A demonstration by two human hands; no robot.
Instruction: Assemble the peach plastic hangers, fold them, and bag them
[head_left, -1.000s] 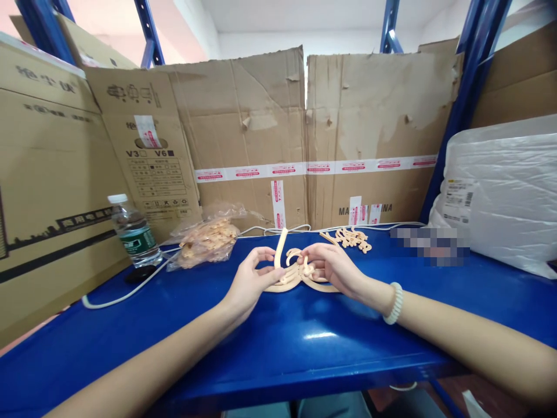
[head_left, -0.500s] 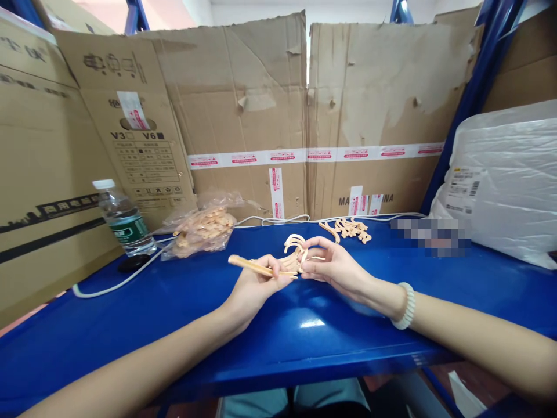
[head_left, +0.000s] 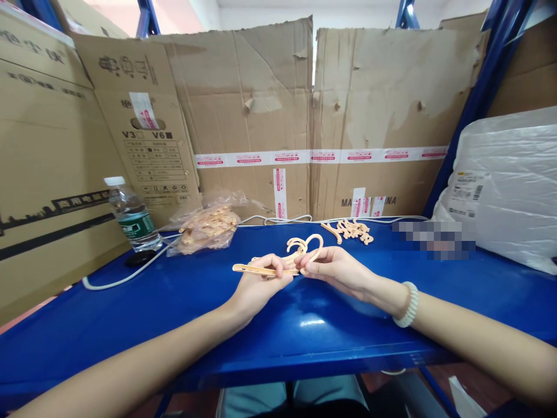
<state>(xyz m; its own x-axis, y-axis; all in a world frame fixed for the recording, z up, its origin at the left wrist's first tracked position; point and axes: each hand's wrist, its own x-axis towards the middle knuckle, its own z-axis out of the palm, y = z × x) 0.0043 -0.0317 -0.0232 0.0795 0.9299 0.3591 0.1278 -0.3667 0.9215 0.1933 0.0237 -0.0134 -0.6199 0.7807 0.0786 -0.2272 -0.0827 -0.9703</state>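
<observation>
The left hand (head_left: 263, 283) has its fingers pinched around a slim tan strip (head_left: 256, 270), held nearly level, with a long part passing out to the left; gripping near the inner end probably steadies that end opposite the right hand (head_left: 336, 270). The right fingers are closed on the lower end of a tan hook (head_left: 322, 244), its curve standing clear above them, likely so that the stem can be aimed at the strip. The 2 ends meet or nearly meet; which, I cannot tell. Just behind them, tan curved pieces (head_left: 300, 248) lie on the blue tabletop (head_left: 278, 337), partly hidden by the hands. A small loose pile (head_left: 353, 230) lies farther back to the right, and a clear bag of tan parts (head_left: 209, 229) to the left, both seemingly placed within reach while leaving the front edge free for the forearms.
</observation>
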